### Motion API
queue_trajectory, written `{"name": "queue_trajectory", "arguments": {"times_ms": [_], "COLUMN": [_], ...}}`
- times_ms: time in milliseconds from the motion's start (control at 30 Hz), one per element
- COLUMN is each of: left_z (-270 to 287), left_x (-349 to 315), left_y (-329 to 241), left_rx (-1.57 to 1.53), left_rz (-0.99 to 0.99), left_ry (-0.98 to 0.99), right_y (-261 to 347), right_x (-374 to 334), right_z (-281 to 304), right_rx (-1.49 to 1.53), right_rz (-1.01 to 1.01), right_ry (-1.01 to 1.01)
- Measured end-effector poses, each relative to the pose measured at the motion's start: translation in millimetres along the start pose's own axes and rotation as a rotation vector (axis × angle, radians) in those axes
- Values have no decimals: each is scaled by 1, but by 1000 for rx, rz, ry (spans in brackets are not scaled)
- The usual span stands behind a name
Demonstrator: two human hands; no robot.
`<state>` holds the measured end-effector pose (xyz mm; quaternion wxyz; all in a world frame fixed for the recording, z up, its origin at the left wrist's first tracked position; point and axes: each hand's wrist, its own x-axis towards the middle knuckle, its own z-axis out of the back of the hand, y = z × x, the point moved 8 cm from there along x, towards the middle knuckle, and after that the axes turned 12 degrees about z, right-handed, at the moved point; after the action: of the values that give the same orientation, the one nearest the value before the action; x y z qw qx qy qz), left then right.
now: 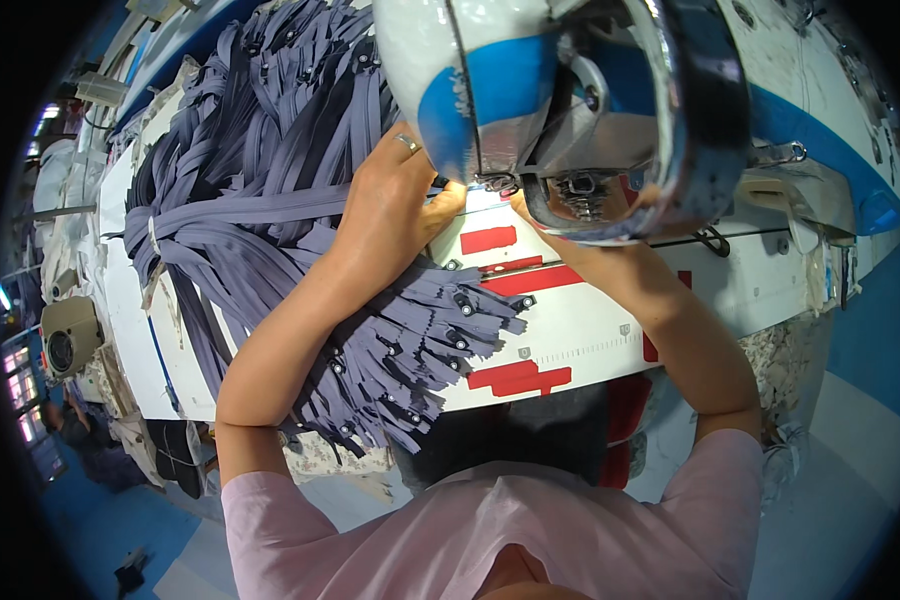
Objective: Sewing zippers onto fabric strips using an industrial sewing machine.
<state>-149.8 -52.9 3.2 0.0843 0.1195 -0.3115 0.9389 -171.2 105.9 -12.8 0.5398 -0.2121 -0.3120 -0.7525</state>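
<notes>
Tied grey zippers (260,210) lie left of the sewing machine (510,80), prob. for easy reach. Close beside it, your L hand (395,190) has curled fingers; what they grip, I can't tell. Your R hand (560,246) is partly hidden by it, so grip also unclear.

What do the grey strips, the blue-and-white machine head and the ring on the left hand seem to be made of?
Grey strips: matte fabric, probably synthetic; they drape and fold softly.
Machine head: likely painted metal, though plastic is possible; its surface looks smooth and glossy.
Ring: probably polished metal; it looks silvery and shiny.
</notes>
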Motion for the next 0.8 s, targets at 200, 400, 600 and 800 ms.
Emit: {"name": "queue_trajectory", "arguments": {"times_ms": [200, 400, 600, 800], "left_z": [0, -2, -1, -6], "left_x": [4, 3, 1, -5], "left_y": [5, 4, 3, 4], "left_rx": [-36, 4, 15, 69], "left_rz": [22, 1, 2, -26], "left_ry": [51, 22, -13, -9], "right_y": [8, -2, -12, -19], "right_x": [-9, -7, -30, -15], "right_z": [0, -4, -17, -18], "right_rx": [-239, -51, 19, 53], "right_rz": [147, -70, -32, -55], "right_ry": [44, 84, 167, 189]}}
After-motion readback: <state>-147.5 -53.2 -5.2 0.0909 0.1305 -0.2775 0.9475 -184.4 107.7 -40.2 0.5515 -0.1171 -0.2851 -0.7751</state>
